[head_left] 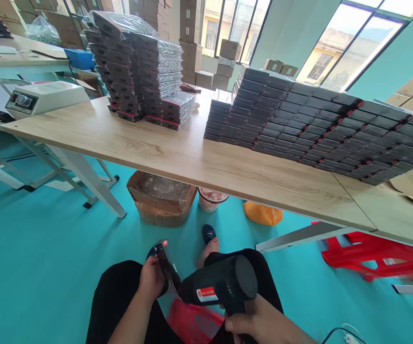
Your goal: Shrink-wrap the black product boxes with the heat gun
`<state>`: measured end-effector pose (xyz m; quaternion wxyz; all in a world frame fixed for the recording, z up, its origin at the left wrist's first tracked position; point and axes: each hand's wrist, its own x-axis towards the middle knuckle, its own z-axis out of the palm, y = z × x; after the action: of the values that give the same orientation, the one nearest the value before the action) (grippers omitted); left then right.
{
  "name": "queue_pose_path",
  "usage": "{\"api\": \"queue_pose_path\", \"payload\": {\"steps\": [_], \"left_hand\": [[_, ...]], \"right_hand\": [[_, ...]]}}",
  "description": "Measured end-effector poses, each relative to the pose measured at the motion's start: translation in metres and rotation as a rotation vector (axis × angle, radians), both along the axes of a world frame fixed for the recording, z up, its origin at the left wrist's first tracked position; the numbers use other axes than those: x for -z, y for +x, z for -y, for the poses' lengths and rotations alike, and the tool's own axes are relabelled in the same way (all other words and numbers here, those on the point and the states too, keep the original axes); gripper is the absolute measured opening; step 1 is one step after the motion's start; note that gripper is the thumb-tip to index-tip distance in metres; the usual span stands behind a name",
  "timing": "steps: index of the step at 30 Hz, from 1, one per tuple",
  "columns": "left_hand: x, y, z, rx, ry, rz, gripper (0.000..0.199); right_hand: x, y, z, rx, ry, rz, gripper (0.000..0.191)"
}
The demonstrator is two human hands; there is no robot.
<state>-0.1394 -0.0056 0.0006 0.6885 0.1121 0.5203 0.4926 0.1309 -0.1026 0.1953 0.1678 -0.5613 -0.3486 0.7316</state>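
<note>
Above my lap, my left hand [152, 278] is closed around a slim black box [169, 268] with a small red and white patch at its far end. A shine on its surface looks like clear film. My right hand [252, 321] grips the handle of a black heat gun [218, 283] with a red and white label. The gun lies sideways, its nozzle pointing left at the near end of the box, very close to it. Whether nozzle and box touch I cannot tell. My left fingertips are partly hidden behind the box.
Ahead stands a wooden table [177, 148], with film-wrapped boxes [134, 71] stacked at left and a long wall of black boxes [299, 119] at right. Below are an open carton [163, 210], a bin [209, 203], an orange bag [262, 213] and a red stool [371, 258].
</note>
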Motion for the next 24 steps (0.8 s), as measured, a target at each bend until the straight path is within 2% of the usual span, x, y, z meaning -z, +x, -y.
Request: {"api": "queue_pose_path", "payload": {"steps": [2,5,9,12,15,17,20,22,24], "left_hand": [[-0.005,0.001,-0.001,-0.018,-0.064,0.081,0.013],[-0.017,0.002,-0.001,-0.023,-0.107,0.118,0.016],[-0.032,0.003,0.003,-0.012,-0.154,0.230,0.051],[-0.036,0.002,0.006,0.090,-0.121,0.233,0.068],[-0.035,0.001,0.006,0.240,-0.126,0.205,0.063],[-0.033,0.002,0.005,0.270,-0.140,0.189,0.057],[-0.032,0.003,0.006,0.242,-0.163,0.159,0.051],[-0.032,0.003,0.007,0.204,-0.135,0.124,0.047],[-0.033,0.003,0.008,0.154,-0.035,0.055,0.043]], "right_hand": [[0.002,0.011,0.010,-0.017,-0.016,0.016,0.007],[0.009,0.025,0.022,0.063,-0.039,-0.005,0.011],[0.024,0.034,0.021,0.199,-0.099,-0.002,0.019],[0.035,0.030,0.003,0.334,-0.066,-0.056,0.033],[0.039,0.014,-0.027,0.408,0.003,-0.113,0.035],[0.035,0.000,-0.045,0.409,0.057,-0.142,0.033],[0.020,-0.012,-0.057,0.262,0.079,-0.200,0.030],[0.008,-0.009,-0.055,0.048,0.059,-0.221,0.023],[-0.002,0.000,-0.052,-0.166,0.075,-0.166,0.011]]}}
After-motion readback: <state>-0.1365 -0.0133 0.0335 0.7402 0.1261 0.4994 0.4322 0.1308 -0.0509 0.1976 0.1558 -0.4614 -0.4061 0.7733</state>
